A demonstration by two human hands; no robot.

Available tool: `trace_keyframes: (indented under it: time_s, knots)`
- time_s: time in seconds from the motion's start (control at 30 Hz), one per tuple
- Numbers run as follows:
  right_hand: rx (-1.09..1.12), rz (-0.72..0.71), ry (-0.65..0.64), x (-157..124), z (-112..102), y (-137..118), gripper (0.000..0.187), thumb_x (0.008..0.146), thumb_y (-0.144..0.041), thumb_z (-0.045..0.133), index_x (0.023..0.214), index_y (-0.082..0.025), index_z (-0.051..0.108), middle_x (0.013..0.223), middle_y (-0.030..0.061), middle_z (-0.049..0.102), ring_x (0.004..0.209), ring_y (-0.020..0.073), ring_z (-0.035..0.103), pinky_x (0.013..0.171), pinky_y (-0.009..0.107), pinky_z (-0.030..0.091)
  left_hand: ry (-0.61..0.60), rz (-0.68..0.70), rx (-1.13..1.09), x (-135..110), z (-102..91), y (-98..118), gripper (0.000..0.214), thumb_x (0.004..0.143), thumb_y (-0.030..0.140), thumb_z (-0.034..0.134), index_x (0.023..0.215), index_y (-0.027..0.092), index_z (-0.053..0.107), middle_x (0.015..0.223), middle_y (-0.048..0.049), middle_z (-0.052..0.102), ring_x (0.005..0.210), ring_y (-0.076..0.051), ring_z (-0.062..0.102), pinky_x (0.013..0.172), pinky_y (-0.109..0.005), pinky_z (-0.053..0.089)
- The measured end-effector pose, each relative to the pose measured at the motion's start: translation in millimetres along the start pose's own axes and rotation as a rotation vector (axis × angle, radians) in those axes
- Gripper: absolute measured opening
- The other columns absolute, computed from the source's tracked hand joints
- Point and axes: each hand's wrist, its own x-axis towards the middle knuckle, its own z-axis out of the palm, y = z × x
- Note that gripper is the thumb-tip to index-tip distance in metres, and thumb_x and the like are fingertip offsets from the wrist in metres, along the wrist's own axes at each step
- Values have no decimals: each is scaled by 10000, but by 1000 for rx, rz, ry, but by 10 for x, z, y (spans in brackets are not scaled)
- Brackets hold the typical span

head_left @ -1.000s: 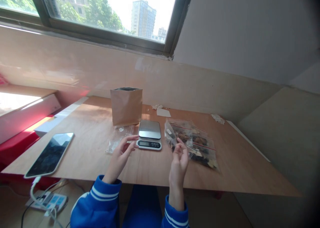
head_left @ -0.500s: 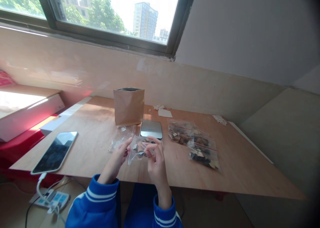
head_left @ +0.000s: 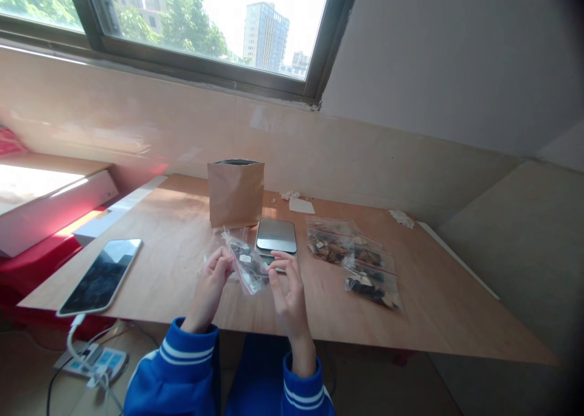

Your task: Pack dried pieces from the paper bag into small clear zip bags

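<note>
Showing small clear bag [head_left: 245,261], earlier flat, now upended: pinched in left hand [head_left: 210,284], right hand [head_left: 287,291] fingers loosely spread alongside.

Bare table [head_left: 322,303] between right hand [head_left: 287,291] and filled pouches [head_left: 360,264]; scale [head_left: 276,235], paper bag [head_left: 236,192] ahead.

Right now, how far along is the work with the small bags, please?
Seemingly done: a flat clear bag, nearly empty, lies by the brown paper bag, which stands open. In hand: the left hand pinches a small filled bag; the right hand touches its edge, but its grip is unclear. Left: the scale is bare, and a pile of filled bags lies to its right.
</note>
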Motion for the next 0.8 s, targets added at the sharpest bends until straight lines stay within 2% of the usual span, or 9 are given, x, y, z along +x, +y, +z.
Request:
trace_keyframes:
  time_s: [0.1, 0.23, 0.37, 0.6, 0.67, 0.8]
  knots:
    - [-3, 44, -4, 13, 71, -20, 189, 939, -306, 459, 931, -207, 621, 1087, 78, 603, 1104, 205, 543, 993, 383, 417, -102, 104, 125, -38, 21, 60, 267, 825, 357, 514, 628, 193, 440, 617, 35, 441, 608, -118, 429, 608, -238, 377]
    - [137, 176, -116, 10, 183, -92, 224, 934, -371, 479, 1021, -208, 604, 1007, 54, 647, 923, 165, 618, 835, 292, 499, -197, 181, 203, -100, 112, 34, 291, 845, 380, 497, 629, 198, 428, 606, 33, 415, 594, -122, 416, 585, -242, 364]
    - [233, 226, -101, 5, 205, -132, 220, 894, -401, 543, 963, -201, 602, 927, 41, 663, 859, 160, 639, 791, 275, 516, -199, 215, 227, -148, 181, 16, 298, 868, 388, 457, 639, 199, 426, 623, 24, 420, 611, -127, 425, 597, -246, 370]
    - [347, 293, -79, -6, 237, -121, 240, 844, -420, 604, 917, -191, 595, 912, 42, 674, 787, 156, 654, 725, 267, 539, -169, 214, 240, -204, 226, 97, 283, 912, 395, 424, 729, 193, 494, 684, 10, 490, 673, -136, 488, 659, -252, 417]
    - [365, 299, -43, 2, 256, -130, 230, 847, -414, 598, 890, -188, 602, 857, 32, 679, 781, 155, 658, 719, 257, 536, -184, 194, 228, -221, 246, 93, 261, 922, 396, 425, 783, 193, 512, 719, 5, 514, 692, -135, 510, 667, -250, 431]
    - [371, 332, 69, 21, 270, -125, 265, 830, -442, 602, 770, -184, 613, 708, 9, 659, 683, 151, 643, 644, 245, 524, -171, 134, 227, -258, 286, 65, 245, 919, 419, 442, 841, 197, 511, 720, 14, 518, 626, -121, 505, 582, -233, 420]
